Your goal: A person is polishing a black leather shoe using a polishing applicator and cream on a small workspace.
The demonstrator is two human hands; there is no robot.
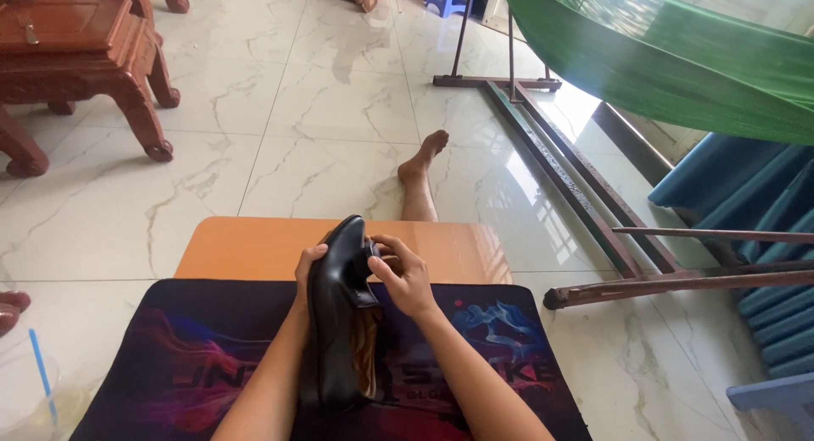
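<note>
1. Lower centre of the frame: a black leather shoe (337, 314) stands on its side over a dark printed mat (195, 356).
2. The left hand (305, 276) grips its outer side.
3. The right hand (405, 276) pinches the shoe's opening.
4. An orange low table (254, 248) lies beneath the mat.

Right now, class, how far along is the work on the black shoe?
Done: the black shoe lies over the dark mat. In hand: left hand steadies its outer side; right hand fingers work at the opening. Left: unclear; no second shoe or tool shows.
</note>
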